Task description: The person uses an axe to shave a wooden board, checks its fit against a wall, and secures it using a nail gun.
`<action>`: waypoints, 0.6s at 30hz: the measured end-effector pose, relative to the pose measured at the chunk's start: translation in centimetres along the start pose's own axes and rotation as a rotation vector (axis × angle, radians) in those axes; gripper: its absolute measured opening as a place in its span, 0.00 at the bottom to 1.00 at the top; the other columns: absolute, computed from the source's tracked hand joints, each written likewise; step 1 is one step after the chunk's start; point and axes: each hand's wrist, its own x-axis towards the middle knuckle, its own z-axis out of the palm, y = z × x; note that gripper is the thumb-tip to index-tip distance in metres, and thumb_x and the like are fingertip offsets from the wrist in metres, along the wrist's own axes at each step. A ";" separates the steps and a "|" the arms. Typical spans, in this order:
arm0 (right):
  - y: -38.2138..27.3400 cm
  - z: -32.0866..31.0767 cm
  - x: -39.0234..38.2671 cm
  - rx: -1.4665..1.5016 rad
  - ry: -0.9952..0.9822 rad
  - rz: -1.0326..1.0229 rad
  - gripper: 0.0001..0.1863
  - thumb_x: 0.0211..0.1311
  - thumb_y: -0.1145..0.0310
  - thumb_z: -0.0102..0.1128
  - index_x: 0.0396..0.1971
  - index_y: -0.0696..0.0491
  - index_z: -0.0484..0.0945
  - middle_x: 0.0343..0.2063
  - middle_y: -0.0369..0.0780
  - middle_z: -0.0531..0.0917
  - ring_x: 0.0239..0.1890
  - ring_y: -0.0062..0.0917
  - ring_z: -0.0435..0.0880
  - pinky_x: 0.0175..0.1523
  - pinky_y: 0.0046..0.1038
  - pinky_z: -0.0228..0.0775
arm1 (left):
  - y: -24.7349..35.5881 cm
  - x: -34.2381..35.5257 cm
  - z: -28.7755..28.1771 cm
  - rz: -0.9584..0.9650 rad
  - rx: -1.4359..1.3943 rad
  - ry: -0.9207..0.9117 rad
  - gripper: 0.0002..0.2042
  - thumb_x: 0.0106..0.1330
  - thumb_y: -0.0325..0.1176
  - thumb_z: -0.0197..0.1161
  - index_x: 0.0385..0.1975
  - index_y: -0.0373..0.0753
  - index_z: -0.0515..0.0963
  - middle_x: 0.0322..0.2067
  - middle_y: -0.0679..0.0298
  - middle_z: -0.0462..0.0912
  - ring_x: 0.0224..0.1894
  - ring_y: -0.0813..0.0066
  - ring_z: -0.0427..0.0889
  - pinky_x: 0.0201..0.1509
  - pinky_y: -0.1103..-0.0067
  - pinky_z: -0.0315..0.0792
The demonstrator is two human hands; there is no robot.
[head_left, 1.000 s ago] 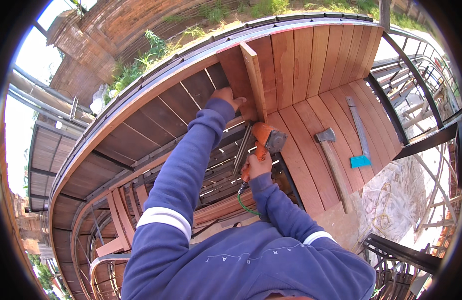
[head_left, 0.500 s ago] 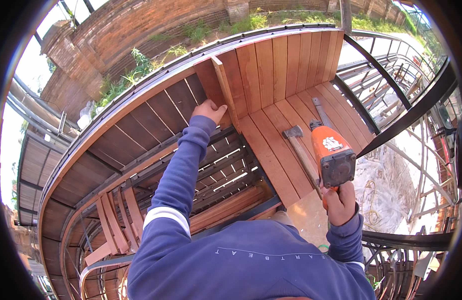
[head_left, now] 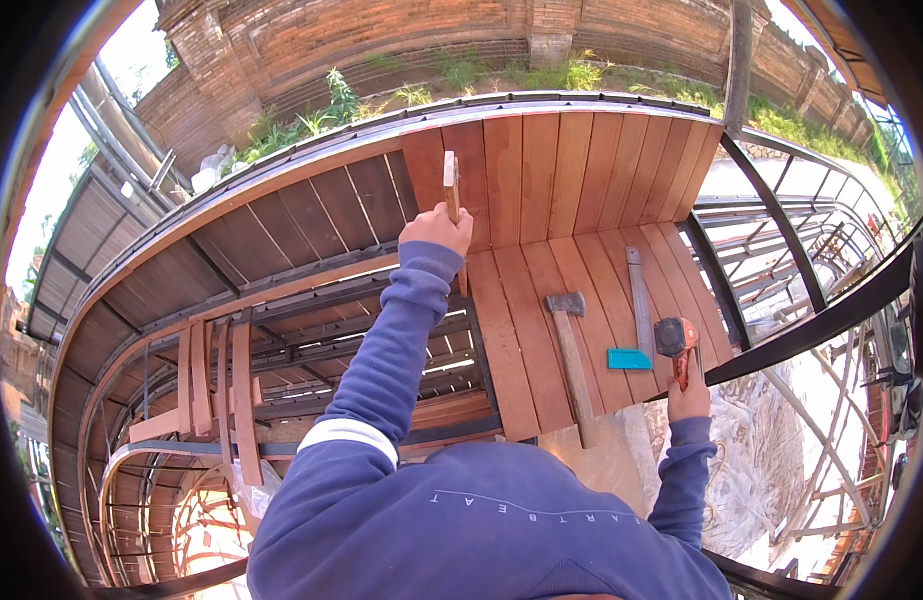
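Head view looks down over the person's blue sweatshirt onto a curved deck of reddish wooden boards (head_left: pixel 582 200) laid across a dark metal frame (head_left: pixel 312 310).

The left hand (head_left: pixel 437 230) is stretched forward, its fingers closed around a narrow wooden plank (head_left: pixel 452 195) that stands on edge. This plank sits at the left border of the laid boards, right where the finished decking meets the open frame, and its far end points toward the curved outer rim.

The right hand (head_left: pixel 690 395) is out at the right side, wrapped around the grip of an orange cordless drill (head_left: pixel 677 340). The drill is just above the right-hand edge of the decking, close to a dark diagonal metal bar (head_left: pixel 822 320).

Between the two hands, a hammer (head_left: pixel 572 360) with a long wooden handle lies flat on the boards, its metal head pointing away from the person. Just right of it lies a metal square (head_left: pixel 637 310) with a turquoise stock, its blade running along the boards; the turquoise part is near the drill but apart from it.

Left of the laid boards the frame is uncovered, showing dark crossbars and gaps. Several loose wooden slats (head_left: pixel 217 390) lie on the frame at the lower left, well apart from both hands. Beyond the deck's rim stands a brick wall (head_left: pixel 432 40) with green weeds along its base.
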 end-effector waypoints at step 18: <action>12.0 7.5 17.3 -0.460 -0.006 -0.191 0.38 0.60 0.64 0.62 0.70 0.42 0.59 0.44 0.51 0.79 0.47 0.48 0.80 0.52 0.46 0.73 | -15.9 -20.8 -2.7 -0.590 -1.352 0.612 0.21 0.70 0.49 0.59 0.49 0.35 0.74 0.38 0.61 0.82 0.35 0.72 0.84 0.36 0.77 0.80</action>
